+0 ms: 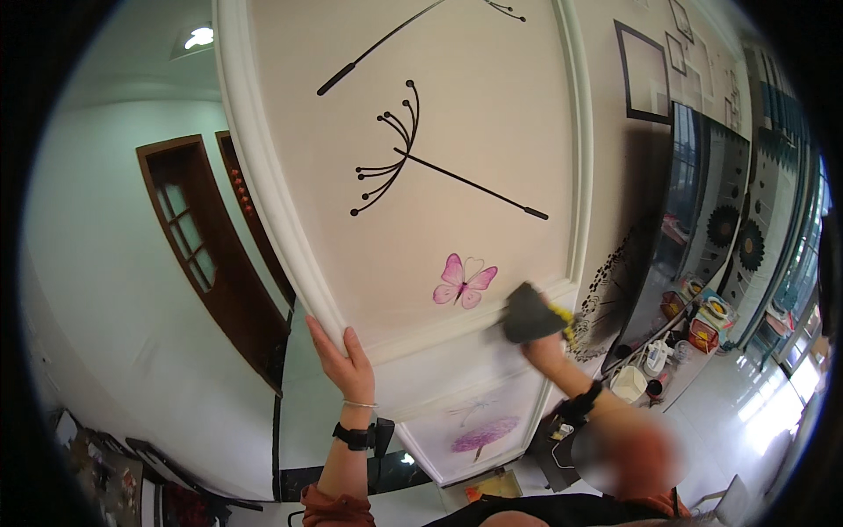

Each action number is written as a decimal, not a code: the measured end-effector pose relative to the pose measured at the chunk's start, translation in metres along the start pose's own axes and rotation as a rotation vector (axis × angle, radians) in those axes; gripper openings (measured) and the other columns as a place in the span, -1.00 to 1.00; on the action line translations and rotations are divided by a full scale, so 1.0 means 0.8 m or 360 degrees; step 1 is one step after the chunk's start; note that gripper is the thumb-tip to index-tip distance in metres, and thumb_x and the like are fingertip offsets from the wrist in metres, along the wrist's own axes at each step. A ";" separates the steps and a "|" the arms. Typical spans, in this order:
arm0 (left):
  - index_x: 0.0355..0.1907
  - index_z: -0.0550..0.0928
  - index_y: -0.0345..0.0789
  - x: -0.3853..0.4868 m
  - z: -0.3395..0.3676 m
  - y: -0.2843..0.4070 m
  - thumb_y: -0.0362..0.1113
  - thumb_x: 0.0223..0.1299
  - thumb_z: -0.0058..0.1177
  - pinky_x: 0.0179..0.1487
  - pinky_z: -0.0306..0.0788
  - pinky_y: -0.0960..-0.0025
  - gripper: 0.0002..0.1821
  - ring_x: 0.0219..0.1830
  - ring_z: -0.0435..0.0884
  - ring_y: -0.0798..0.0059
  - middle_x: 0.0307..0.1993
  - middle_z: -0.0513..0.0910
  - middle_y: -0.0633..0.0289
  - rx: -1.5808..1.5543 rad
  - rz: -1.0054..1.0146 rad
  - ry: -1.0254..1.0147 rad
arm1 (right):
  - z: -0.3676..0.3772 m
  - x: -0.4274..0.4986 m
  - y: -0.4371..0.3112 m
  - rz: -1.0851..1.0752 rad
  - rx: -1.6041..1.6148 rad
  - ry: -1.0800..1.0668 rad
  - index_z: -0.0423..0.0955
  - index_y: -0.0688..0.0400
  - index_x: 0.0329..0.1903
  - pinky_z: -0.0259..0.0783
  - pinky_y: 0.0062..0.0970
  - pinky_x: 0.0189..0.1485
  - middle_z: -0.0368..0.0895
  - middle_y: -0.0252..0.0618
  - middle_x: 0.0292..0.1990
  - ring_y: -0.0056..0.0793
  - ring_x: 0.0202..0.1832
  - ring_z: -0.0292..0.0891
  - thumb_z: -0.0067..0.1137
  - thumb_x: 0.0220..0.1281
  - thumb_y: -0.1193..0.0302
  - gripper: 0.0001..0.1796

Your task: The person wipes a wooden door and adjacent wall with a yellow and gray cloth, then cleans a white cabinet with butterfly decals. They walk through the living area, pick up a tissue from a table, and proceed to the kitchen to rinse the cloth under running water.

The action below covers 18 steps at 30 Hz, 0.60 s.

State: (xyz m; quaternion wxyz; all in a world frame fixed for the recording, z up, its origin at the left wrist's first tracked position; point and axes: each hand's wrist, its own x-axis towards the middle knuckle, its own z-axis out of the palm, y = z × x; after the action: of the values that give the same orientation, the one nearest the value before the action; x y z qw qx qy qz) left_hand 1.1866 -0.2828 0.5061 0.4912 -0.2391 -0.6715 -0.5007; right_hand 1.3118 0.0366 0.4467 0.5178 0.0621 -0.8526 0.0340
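Note:
My left hand (344, 359) rests on the white moulding (290, 224) at the left edge of a decorated wall panel (355, 263), thumb and fingers apart around the edge. In my right hand (550, 346) is a dark grey cloth or pad (530, 315) with a yellow fringed edge, held against or near the panel's lower moulding; contact cannot be told. Just left of the cloth is a pink butterfly picture (464, 283). Black dandelion-like designs (461, 174) mark the panel above. A purple flower picture (486, 436) shows on the lower panel.
A large television (688, 191) and black frames (642, 72) are on the wall at right. Below stands a cabinet with a white container (629, 384) and a red basket (703, 336). A brown door (191, 224) is at left. A dark piece of furniture (546, 454) is near my right arm.

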 end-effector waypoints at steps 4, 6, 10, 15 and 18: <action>0.55 -0.03 -0.36 -0.002 -0.002 -0.001 -0.24 0.50 -0.10 0.50 0.07 0.21 -0.29 0.53 0.13 0.05 0.53 0.06 -0.08 -0.0035 -0.0055 -0.0073 | 0.068 0.036 -0.134 -0.0182 0.0414 -0.0075 0.48 0.07 0.19 0.15 0.00 0.46 0.48 -0.12 0.24 -0.11 0.32 0.37 0.14 0.02 0.50 -0.44; 0.53 0.01 -0.40 -0.003 -0.006 -0.002 -0.23 0.48 -0.06 0.48 0.12 0.15 -0.28 0.49 0.18 -0.03 0.49 0.12 -0.15 -0.0154 -0.0078 -0.0076 | 0.085 0.062 -0.195 -0.0435 0.0455 -0.0147 0.44 0.09 0.23 0.20 -0.10 0.44 0.46 -0.14 0.25 -0.14 0.31 0.37 0.11 0.10 0.42 -0.45; 0.52 0.03 -0.42 -0.005 -0.016 -0.008 -0.26 0.47 -0.06 0.49 0.10 0.14 -0.30 0.49 0.18 -0.07 0.48 0.14 -0.18 -0.0334 -0.0179 -0.0194 | 0.082 0.101 -0.230 -0.0703 0.0253 -0.0172 0.44 0.11 0.21 0.29 -0.21 0.38 0.45 -0.15 0.24 -0.21 0.27 0.40 0.14 0.16 0.38 -0.49; 0.52 0.03 -0.45 -0.009 -0.018 -0.021 -0.29 0.46 -0.07 0.50 0.09 0.14 -0.30 0.49 0.17 -0.08 0.48 0.14 -0.18 -0.0193 0.0016 -0.0207 | 0.060 0.078 -0.167 0.0113 0.1287 -0.0442 0.53 0.11 0.07 0.38 -0.25 0.27 0.59 -0.14 0.06 -0.13 0.14 0.49 0.25 0.11 0.33 -0.58; 0.53 -0.02 -0.43 -0.009 -0.014 -0.025 -0.26 0.48 -0.11 0.50 0.09 0.16 -0.29 0.51 0.15 -0.05 0.49 0.12 -0.16 -0.0218 0.0073 -0.0208 | 0.041 0.053 -0.091 -0.0020 0.0734 -0.0301 0.54 0.12 0.02 0.43 -0.18 0.19 0.62 -0.13 -0.04 -0.09 0.07 0.54 0.28 0.12 0.36 -0.62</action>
State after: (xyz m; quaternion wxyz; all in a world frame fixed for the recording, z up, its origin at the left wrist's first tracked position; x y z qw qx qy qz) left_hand 1.1780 -0.2997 0.4907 0.4402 -0.3197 -0.6606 -0.5174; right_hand 1.2741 -0.0423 0.4689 0.4082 0.1867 -0.8665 0.2185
